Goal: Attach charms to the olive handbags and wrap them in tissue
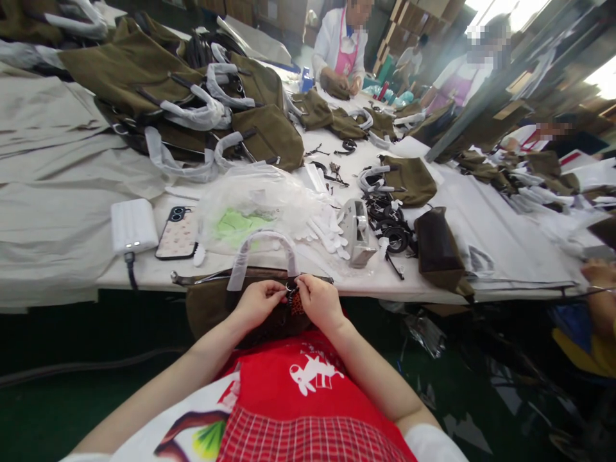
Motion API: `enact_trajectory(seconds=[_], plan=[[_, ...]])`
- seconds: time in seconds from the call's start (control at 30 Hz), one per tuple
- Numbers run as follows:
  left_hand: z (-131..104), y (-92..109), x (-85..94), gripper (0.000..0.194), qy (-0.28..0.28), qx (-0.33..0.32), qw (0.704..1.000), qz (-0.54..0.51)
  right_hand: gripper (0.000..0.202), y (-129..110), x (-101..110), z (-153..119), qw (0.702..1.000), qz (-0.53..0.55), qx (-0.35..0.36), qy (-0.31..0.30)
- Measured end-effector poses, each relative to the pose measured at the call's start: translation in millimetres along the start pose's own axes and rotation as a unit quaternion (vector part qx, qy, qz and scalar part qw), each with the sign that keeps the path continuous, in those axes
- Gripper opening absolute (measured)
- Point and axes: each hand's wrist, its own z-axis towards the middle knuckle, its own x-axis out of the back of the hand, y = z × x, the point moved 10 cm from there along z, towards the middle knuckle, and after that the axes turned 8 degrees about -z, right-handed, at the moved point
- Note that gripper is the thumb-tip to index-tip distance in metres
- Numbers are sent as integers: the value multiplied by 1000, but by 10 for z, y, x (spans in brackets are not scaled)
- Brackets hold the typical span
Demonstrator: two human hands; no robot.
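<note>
An olive-brown handbag (206,311) lies at the table's front edge against my lap, its wrapped handle (267,236) standing up. My left hand (262,303) is closed in a pinch at a small metal ring (288,288) near the bag's zipped opening. Beside it, my right hand (318,301) is also closed, its fingertips pinching the top of a spotted orange-brown tag (297,303). The fingers partly cover the ring and tag, so how the two join cannot be made out.
A clear plastic bag (255,199) with white tags lies ahead, near a phone (177,232), white power bank (133,226) and tape dispenser (357,234). Black straps (392,224) and a dark pouch (437,247) lie right. Handbags (144,77) pile up left. Co-workers (341,51) work across the table.
</note>
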Motion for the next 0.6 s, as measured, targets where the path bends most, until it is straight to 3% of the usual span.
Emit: enact_trajectory(seconds=[0.17,0.3,0.47,0.6], plan=[[14,10,-27,24,4,-14,998,-63,24,-32,-26,63,1000,10,-26,-8],[20,18,-28,24,15,-54,997,-45,22,50,-104,92,996,65,-62,-21],[22,-60,-18,22,26,-48,998,-44,16,138,-279,138,984,144,-77,-68],[-13,-14,12,24,26,-61,997,-30,16,128,-245,145,981,169,-76,-51]])
